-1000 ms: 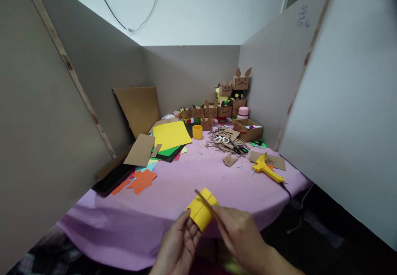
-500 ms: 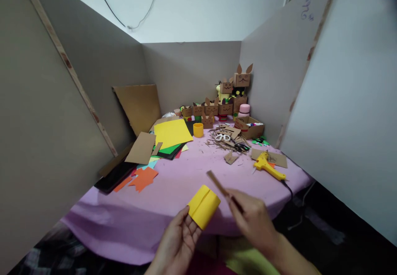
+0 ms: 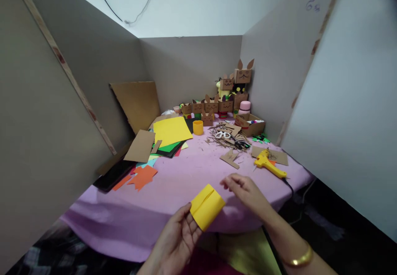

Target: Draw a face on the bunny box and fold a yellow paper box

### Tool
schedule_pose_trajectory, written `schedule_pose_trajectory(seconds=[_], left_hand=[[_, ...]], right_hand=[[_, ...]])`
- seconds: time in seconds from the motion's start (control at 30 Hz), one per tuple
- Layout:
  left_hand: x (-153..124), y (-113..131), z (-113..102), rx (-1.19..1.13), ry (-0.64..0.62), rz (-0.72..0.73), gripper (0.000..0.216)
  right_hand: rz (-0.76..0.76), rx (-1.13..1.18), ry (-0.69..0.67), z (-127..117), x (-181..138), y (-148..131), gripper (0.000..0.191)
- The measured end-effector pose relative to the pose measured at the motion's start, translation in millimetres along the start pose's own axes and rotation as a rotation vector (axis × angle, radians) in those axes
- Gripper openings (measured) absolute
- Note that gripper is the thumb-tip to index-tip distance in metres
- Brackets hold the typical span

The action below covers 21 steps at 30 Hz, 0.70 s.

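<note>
My left hand [image 3: 179, 238] is closed on a small folded yellow paper sleeve [image 3: 207, 206] and holds it up over the near edge of the pink-covered table [image 3: 173, 184]. To the right of the sleeve my right hand [image 3: 245, 190] hovers above the table with its fingers loosely apart and nothing in them. It has a gold bangle on the wrist. A brown cardboard scrap with a thin strip [image 3: 230, 159] lies on the cloth just beyond that hand.
A yellow glue gun [image 3: 268, 164] lies at the right with its cord over the edge. Farther back are scissors [image 3: 222, 135] among cardboard shavings, a yellow cup [image 3: 197, 127], stacked coloured sheets [image 3: 170, 133], cardboard animal boxes [image 3: 217, 106] and orange scraps [image 3: 140, 177]. Grey partition boards enclose three sides.
My right hand lifted a thin brown strip away from the yellow sleeve and moved right and forward. The strip is no longer in it, and its fingers have opened. My left hand kept the sleeve.
</note>
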<state>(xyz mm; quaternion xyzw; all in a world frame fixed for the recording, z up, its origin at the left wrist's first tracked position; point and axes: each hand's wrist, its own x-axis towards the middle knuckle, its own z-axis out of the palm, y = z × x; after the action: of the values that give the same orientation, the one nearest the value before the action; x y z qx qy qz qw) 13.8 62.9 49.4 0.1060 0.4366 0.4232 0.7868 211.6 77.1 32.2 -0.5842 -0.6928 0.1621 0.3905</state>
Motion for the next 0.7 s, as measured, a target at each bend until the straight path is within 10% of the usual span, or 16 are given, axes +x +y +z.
schedule_pose_trajectory(seconds=[0.27,0.7], left_hand=[[3.2,-9.1,-6.3,0.197,-0.144,0.090,0.022],[5.6,-14.6,-12.0,0.433,-0.136,0.501,0.042]], right_hand=[[0.223,0.826,-0.127,20.4,-42.6,-25.0,0.031],[0.372,1.059,-0.041,25.6,-53.2,-34.0,0.027]])
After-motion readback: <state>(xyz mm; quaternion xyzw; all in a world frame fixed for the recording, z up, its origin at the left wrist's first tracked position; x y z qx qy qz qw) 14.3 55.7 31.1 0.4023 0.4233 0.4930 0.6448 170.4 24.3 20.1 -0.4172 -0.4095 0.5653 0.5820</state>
